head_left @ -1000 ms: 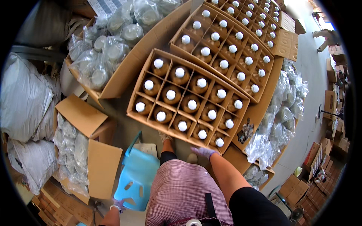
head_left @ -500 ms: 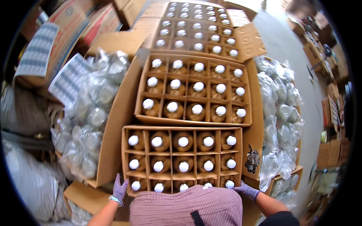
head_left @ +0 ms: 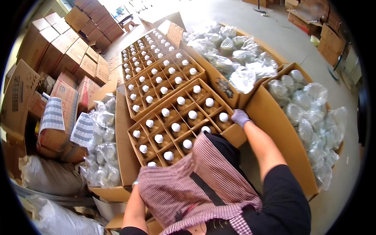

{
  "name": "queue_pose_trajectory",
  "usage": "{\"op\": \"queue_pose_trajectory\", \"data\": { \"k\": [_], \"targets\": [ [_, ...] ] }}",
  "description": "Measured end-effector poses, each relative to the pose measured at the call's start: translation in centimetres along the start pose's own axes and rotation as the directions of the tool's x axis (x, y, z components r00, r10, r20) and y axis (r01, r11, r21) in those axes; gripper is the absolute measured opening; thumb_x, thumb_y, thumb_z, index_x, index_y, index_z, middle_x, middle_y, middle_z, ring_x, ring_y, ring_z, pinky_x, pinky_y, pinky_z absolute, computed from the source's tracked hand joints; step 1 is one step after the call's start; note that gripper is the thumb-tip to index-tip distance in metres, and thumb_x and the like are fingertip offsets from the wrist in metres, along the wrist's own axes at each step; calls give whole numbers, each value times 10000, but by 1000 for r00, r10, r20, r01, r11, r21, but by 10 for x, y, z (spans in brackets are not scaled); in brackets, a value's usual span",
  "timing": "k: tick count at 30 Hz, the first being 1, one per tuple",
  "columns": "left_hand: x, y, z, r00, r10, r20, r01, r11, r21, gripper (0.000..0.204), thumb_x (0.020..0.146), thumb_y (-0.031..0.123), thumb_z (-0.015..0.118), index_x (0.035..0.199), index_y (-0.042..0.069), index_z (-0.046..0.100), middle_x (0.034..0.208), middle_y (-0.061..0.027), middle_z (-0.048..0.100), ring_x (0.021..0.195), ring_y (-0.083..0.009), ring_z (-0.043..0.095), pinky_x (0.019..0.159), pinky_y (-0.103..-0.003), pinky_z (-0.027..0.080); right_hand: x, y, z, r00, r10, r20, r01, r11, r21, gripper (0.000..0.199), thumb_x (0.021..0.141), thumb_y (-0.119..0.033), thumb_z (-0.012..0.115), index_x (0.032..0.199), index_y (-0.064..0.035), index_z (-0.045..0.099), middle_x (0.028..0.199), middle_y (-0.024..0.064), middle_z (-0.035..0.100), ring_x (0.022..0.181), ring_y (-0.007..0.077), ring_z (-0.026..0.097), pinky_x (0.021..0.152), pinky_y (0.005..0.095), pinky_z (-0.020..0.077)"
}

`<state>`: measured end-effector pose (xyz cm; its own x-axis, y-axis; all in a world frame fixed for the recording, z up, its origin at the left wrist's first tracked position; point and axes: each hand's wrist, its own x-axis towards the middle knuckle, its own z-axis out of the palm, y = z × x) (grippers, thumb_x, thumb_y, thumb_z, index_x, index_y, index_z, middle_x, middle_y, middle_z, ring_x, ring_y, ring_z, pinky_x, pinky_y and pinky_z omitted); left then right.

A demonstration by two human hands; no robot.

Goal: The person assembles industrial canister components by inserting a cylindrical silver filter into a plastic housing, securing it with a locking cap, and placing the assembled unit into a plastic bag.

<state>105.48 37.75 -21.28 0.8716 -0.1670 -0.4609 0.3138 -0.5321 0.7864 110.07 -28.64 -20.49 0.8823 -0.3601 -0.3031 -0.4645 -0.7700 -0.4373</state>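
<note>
Right before me is an open cardboard box (head_left: 232,138) split by cardboard dividers, a white-capped brownish bottle (head_left: 192,114) and several more like it upright in its cells. My right hand (head_left: 240,117), in a purple glove, grips this box at its right corner. My left forearm (head_left: 135,205) reaches toward the box's near left side, but the left hand is hidden behind the checked apron (head_left: 164,192), so its fingers do not show. The apron also covers part of the box's near edge and some bottles.
Beyond it stand more divided boxes of silver-capped bottles (head_left: 163,90). Cartons of plastic-wrapped clear containers flank them: wrapped containers left (head_left: 103,152), far right (head_left: 243,55) and near right (head_left: 309,113). Stacked closed cartons (head_left: 74,53) rise at back left; white sacks (head_left: 58,215) lie lower left.
My view has swung, so the box rows now slant up to the left and the near right carton shows fully. The left hand has gone behind the apron; the right stays at the box corner.
</note>
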Motion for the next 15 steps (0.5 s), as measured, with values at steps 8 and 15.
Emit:
{"op": "queue_pose_trajectory", "data": {
  "k": [8,15],
  "targets": [
    [-17,0,16,968,162,-192,-207,947,-247,708,795,20,598,1492,52,481,1268,-149,673,1123,-279,672,925,-364,566,-39,34,28,983,-59,-174,57,998,-17,354,879,-255,557,1075,-16,730,1150,263,721,1105,429,682,989,494,536],
    [-52,69,32,958,90,-273,-206,878,-432,928,714,-28,584,1596,51,309,1369,-140,585,1203,-292,611,975,-335,533,-86,35,12,978,133,-158,-109,983,150,401,786,-251,576,1119,-150,776,1091,218,745,1049,417,700,938,502,547]
  ]
}}
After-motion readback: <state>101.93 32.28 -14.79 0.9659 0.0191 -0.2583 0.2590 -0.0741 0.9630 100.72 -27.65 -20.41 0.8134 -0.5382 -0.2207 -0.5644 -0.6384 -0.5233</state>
